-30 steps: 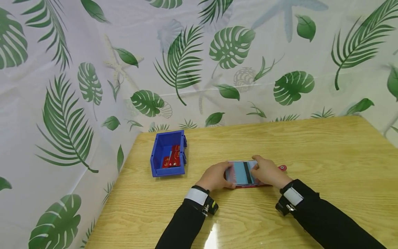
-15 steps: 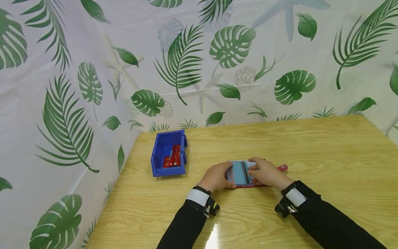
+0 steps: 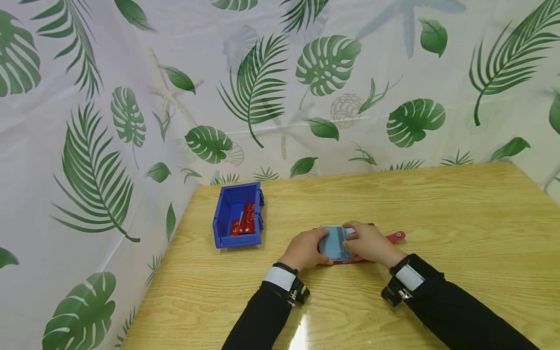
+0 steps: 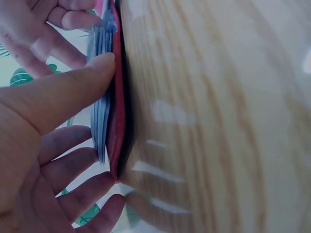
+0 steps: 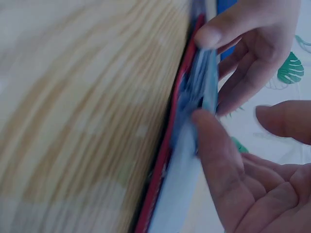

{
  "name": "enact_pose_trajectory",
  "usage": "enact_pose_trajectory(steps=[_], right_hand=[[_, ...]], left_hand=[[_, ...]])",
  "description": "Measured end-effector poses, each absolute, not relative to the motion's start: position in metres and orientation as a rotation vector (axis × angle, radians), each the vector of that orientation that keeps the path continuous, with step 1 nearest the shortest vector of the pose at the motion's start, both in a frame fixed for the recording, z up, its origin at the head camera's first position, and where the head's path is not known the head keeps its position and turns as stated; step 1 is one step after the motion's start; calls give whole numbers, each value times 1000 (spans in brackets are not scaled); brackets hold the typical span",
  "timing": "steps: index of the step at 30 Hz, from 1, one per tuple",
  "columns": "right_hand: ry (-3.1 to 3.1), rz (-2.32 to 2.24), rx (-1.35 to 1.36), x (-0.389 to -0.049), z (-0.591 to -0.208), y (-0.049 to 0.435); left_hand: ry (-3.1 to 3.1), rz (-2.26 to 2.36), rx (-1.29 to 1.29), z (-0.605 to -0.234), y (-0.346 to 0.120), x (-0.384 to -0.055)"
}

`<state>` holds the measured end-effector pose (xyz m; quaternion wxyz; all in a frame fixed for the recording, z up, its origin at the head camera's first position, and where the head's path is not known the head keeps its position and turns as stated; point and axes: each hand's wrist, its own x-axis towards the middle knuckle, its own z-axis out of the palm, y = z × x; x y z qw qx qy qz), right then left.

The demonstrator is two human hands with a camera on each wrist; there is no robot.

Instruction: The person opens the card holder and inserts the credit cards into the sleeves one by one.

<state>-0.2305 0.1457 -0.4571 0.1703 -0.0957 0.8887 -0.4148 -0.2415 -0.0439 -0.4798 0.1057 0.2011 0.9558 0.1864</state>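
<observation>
A red card holder lies opened out on the table, its clear sleeves stacked on top. Through the upper sleeve shows a light blue card with a grey stripe. My left hand grips the holder's left end, thumb on the near edge and fingers round the far side. Over the right part is my right hand; its thumb touches the sleeve edges while the forefinger stands apart from them. A pale, blurred sleeve extends below that thumb in the right wrist view.
A red strap with a snap sticks out to the holder's right. At the back left stands a blue bin with several red cards in it. Leaf-patterned cloth hangs behind the wooden table.
My right hand has shifted left across the holder. The card's stripe has turned from black to grey and moved left under the sleeve. My left hand keeps its grip.
</observation>
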Motion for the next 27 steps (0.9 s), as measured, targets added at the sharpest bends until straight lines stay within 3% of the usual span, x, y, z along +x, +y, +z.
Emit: enact_pose_trajectory(steps=[13, 27], right_hand=[[2647, -1004, -406, -230, -459, 140], [2834, -728, -536, -234, -462, 175]], left_hand=[[2819, 555, 623, -479, -46, -240], [2776, 647, 658, -477, -59, -243]])
